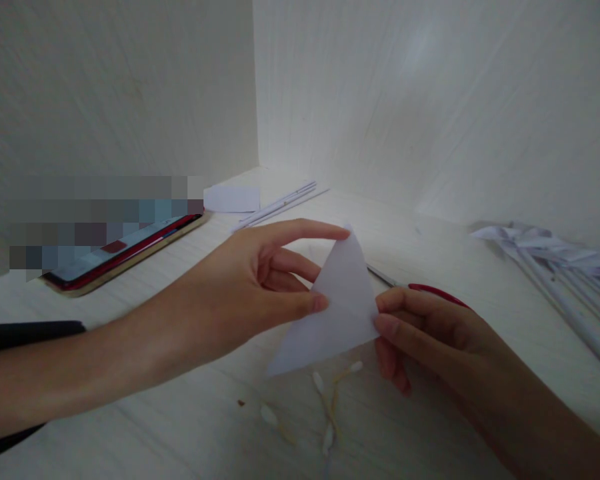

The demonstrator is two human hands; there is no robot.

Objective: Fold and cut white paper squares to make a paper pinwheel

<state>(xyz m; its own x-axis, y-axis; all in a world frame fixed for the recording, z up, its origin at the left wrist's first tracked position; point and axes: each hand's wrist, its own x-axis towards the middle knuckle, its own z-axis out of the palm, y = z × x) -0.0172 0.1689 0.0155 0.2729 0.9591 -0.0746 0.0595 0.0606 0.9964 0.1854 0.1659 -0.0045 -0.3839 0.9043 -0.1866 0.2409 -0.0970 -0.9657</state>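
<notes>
A white triangular piece of paper [337,317] is held up between my two hands, above the table. My left hand [275,273] grips it from the left, thumb on the near face and index fingertip at the top corner. At the lower right corner, my right hand [420,333] pinches the paper between thumb and fingers. Behind that hand lies a pair of scissors [437,293] with red handles, partly hidden. Below the paper, several cotton swabs [325,407] with bent or broken sticks lie on the table.
A phone [130,250] in a case lies at the left, its screen partly pixelated. Thin white paper rolls [283,203] and a flat paper piece [233,199] lie near the back corner. More rolled, twisted paper [555,267] is at the right. Pale walls [380,100] enclose the table behind.
</notes>
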